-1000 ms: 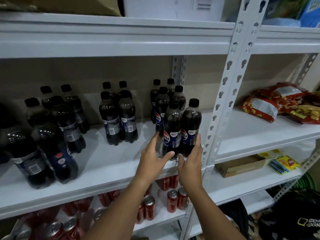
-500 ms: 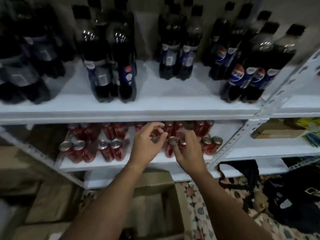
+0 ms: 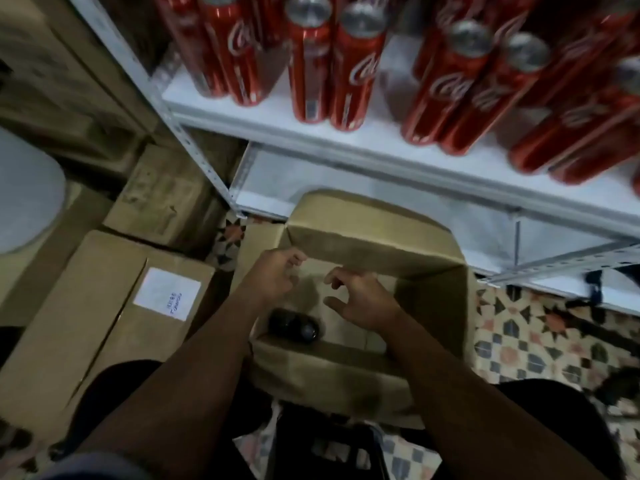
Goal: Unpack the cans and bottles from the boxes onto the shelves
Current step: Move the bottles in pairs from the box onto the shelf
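An open cardboard box [image 3: 374, 226] sits on the floor below the shelf. A dark bottle [image 3: 293, 325] stands at the box's near left, seen from above. My left hand [image 3: 273, 277] hovers over the box's left side, fingers loosely curled and holding nothing. My right hand [image 3: 360, 301] hangs over the box's middle with spread, bent fingers, also holding nothing. Several red cola cans [image 3: 339, 71] stand on the white shelf [image 3: 398, 157] above the box.
Closed cardboard boxes lie to the left, one [image 3: 104, 306] with a white label, another [image 3: 162, 195] behind it. A lower white shelf board [image 3: 346, 185] runs behind the open box. Patterned floor tiles [image 3: 540, 341] show at right. A dark bag [image 3: 329, 441] lies by my legs.
The view dropped from the bottle shelf down past the cans to the floor box. Both hands left the bottles on the shelf and came down over the open box, holding nothing.
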`<state>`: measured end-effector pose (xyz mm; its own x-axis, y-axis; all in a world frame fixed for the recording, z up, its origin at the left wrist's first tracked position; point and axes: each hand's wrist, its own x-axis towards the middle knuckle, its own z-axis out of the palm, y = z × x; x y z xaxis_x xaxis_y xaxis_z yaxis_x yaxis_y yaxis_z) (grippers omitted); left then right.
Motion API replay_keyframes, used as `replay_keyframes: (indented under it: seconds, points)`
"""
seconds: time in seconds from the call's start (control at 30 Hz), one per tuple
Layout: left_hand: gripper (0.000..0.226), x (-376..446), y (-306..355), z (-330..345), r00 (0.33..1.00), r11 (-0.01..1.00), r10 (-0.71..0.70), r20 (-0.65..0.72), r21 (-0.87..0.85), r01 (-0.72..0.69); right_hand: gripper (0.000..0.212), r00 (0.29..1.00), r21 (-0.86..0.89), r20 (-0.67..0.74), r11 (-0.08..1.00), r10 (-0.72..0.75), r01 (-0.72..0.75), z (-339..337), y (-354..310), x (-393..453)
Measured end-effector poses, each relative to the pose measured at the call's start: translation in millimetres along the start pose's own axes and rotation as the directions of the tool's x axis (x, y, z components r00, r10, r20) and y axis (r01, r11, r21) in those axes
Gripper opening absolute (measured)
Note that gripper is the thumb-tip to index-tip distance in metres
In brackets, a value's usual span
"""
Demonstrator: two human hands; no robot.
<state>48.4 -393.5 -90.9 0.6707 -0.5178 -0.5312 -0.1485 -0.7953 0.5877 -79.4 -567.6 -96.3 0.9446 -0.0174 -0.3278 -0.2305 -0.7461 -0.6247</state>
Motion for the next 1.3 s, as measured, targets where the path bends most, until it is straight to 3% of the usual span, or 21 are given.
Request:
replay_keyframes:
  seconds: [0.13, 0.2, 0.3, 0.47, 0.67, 0.73, 0.87, 0.97, 1.07, 1.2, 1.3]
  points:
    - [0.056, 33, -67, 72, 0.963, 0.981, -0.136, 0.234, 0.169, 0.097, 0.043, 0.974, -0.088, 0.228, 0.996, -0.006, 0.027, 84, 41, 33]
    - [0.063, 48, -85, 98, 0.937, 0.957, -0.160, 0.311, 0.282, 0.070, 0.043, 0.949, -0.119, 0.313, 0.990, -0.032, 0.073, 114, 54, 45]
    - [0.053, 65, -90, 116, 0.889, 0.895, -0.183, 0.420, 0.446, -0.027, 0.047, 0.918, -0.153, 0.390, 0.978, -0.071, 0.140, 142, 67, 56]
    - [0.056, 73, -97, 129, 0.822, 0.743, -0.281, 0.495, 0.654, -0.139, 0.062, 0.914, -0.162, 0.391, 0.969, -0.112, 0.188, 171, 78, 63]
    - [0.039, 65, -102, 143, 0.850, 0.674, -0.277, 0.447, 0.722, -0.160, 0.042, 0.953, -0.076, 0.299, 0.994, -0.053, 0.079, 179, 82, 54]
    - [0.040, 68, -104, 140, 0.842, 0.682, -0.262, 0.472, 0.707, -0.185, 0.041, 0.969, -0.025, 0.245, 0.999, -0.015, 0.022, 177, 88, 52]
    - [0.045, 80, -105, 132, 0.858, 0.761, -0.210, 0.468, 0.630, -0.157, 0.060, 0.984, 0.171, 0.137, 0.975, 0.117, -0.140, 177, 101, 53]
    - [0.058, 90, -104, 131, 0.905, 0.884, -0.135, 0.403, 0.462, -0.073, 0.055, 0.972, 0.268, 0.084, 0.935, 0.218, -0.233, 177, 111, 59]
    - [0.069, 100, -108, 137, 0.946, 0.973, -0.125, 0.298, 0.226, 0.057, 0.067, 0.961, 0.285, 0.091, 0.918, 0.260, -0.275, 175, 120, 66]
    - [0.069, 107, -119, 152, 0.981, 0.987, -0.150, 0.122, -0.033, 0.156, 0.070, 0.944, 0.344, 0.081, 0.880, 0.320, -0.328, 176, 135, 75]
    - [0.070, 104, -123, 159, 0.980, 0.970, -0.181, 0.088, -0.148, 0.192, 0.070, 0.927, 0.482, 0.065, 0.802, 0.370, -0.354, 177, 141, 77]
